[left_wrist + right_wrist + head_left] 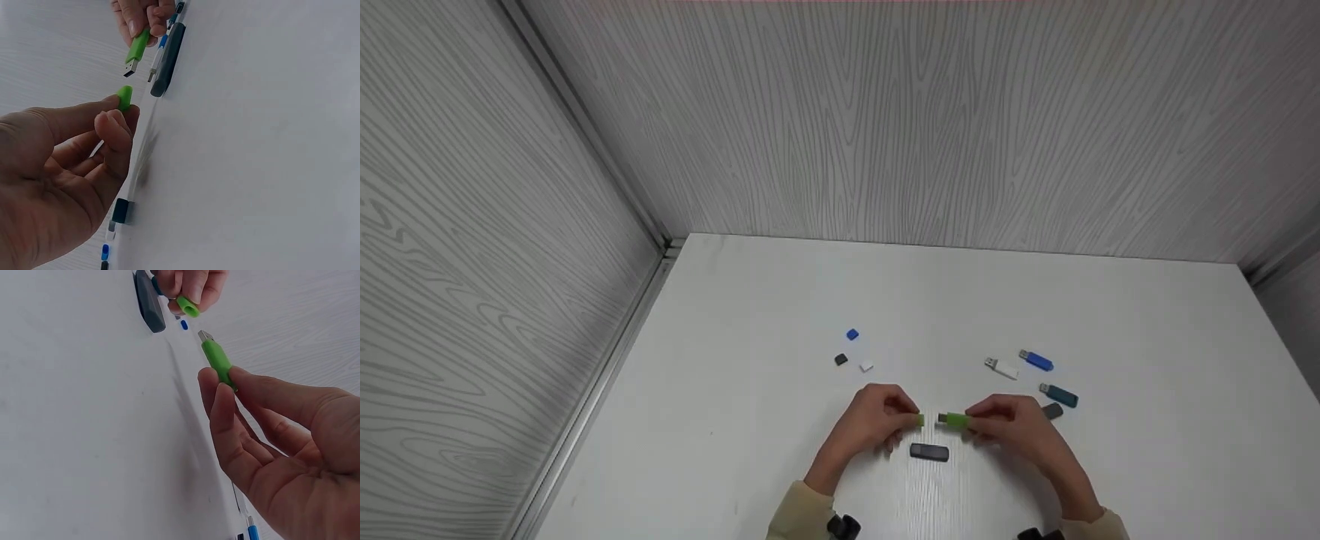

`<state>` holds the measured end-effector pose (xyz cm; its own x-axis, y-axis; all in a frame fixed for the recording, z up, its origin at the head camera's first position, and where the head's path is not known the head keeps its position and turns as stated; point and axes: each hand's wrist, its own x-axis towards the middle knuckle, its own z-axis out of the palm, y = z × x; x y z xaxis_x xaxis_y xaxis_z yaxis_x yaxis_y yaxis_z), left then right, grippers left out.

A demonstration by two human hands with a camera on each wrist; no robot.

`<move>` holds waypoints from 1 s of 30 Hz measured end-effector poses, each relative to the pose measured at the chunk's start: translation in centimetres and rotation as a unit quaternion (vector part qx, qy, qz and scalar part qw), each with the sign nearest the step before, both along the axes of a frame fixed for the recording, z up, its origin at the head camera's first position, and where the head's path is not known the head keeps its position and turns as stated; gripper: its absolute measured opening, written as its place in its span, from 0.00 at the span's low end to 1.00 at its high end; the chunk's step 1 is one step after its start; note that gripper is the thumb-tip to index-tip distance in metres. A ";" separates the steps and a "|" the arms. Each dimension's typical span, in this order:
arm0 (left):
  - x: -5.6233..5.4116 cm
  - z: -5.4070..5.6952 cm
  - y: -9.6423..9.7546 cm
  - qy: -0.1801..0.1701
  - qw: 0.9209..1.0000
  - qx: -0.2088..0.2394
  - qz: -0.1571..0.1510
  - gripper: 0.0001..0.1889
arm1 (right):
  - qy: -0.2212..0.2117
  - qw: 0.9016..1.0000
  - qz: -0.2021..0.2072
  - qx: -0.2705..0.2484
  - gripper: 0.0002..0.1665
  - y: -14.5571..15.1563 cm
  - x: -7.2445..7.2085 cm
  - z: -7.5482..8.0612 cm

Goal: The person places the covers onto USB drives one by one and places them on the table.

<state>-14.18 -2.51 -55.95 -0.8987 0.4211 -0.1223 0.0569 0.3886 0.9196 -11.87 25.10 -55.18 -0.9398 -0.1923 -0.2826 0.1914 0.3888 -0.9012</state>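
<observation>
Left hand [871,420] pinching hollow green cap [184,302], right hand [1016,429] pinching green USB stick [216,357]; cap off

Pinching a green USB stick [219,361] in the right hand [287,475], with metal plug [205,336] toward a green cap [184,305] in the left hand [194,284].

- White worktop [765,300]
- Grey back wall [847,127] along the worktop's far edge, patterned with darker wood grain; left wall [472,262], beyond the left edge, likewise
- Bright green USB stick [957,420], silver plug [205,336]
- Matching bright green cap [125,98]
- Dark grey stick [929,452], towards the worktop's near edge
- Closer to the left edge, 3 caps: blue cap [853,334], black cap [841,359], white cap [866,367]
- Closer to the right edge, 3 silver-plugged sticks: white stick [1005,370], blue stick [1039,361], dark teal stick [1062,396]
- 2 beige sleeves [800,514]
</observation>
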 end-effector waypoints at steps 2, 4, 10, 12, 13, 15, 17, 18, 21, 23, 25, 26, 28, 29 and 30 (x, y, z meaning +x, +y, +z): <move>0.0 0.1 0.0 0.001 1.000 -0.001 -0.001 0.04 | 0.000 1.000 0.004 -0.007 0.16 0.0 0.0 -0.1; 0.0 0.2 0.0 0.002 1.000 -0.004 -0.002 0.04 | 0.004 1.000 0.010 -0.011 0.16 -0.1 0.0 -0.1; 0.1 0.2 0.0 -0.005 1.000 -0.003 -0.002 0.03 | 0.005 1.000 0.019 -0.001 0.15 -0.4 0.1 -0.2; 0.1 0.2 0.1 -0.008 1.000 -0.003 -0.003 0.03 | 0.003 1.000 0.021 -0.002 0.16 -0.6 0.1 -0.2; 0.1 0.2 0.1 -0.009 1.000 -0.004 -0.003 0.03 | 0.003 1.000 0.023 -0.001 0.16 -0.6 0.1 -0.2; 0.1 0.3 0.1 -0.010 1.000 -0.003 -0.004 0.03 | 0.000 1.000 0.024 0.001 0.16 -0.8 0.1 -0.2; 0.1 0.3 0.2 -0.016 1.000 -0.001 -0.005 0.03 | -0.001 1.000 0.025 0.002 0.16 -1.0 0.1 -0.3; 0.2 0.3 0.3 -0.019 1.000 0.002 -0.006 0.03 | -0.001 1.000 0.025 0.003 0.16 -1.1 0.1 -0.3; 0.2 0.3 0.4 -0.024 1.000 0.005 -0.010 0.03 | -0.006 1.000 0.026 -0.003 0.16 -1.2 0.2 -0.5; 0.2 0.3 0.4 -0.023 1.000 0.005 -0.011 0.03 | -0.007 1.000 0.025 -0.009 0.16 -1.3 0.2 -0.6; 0.2 0.3 0.4 -0.019 1.000 0.005 -0.012 0.03 | -0.005 1.000 0.026 -0.012 0.17 -1.3 0.2 -0.7; 0.2 0.3 0.4 -0.019 1.000 0.007 -0.013 0.03 | -0.003 1.000 0.026 -0.012 0.16 -1.3 0.1 -0.8; 0.3 0.2 0.4 -0.026 0.999 0.015 -0.015 0.03 | -0.001 1.000 0.026 -0.014 0.16 -1.2 0.1 -0.8; 0.3 0.2 0.5 -0.028 0.999 0.019 -0.016 0.03 | -0.001 1.000 0.026 -0.015 0.16 -1.2 0.1 -0.8; 0.3 0.2 0.4 -0.033 0.999 0.024 -0.018 0.03 | -0.002 1.000 0.025 -0.016 0.16 -1.2 0.0 -0.8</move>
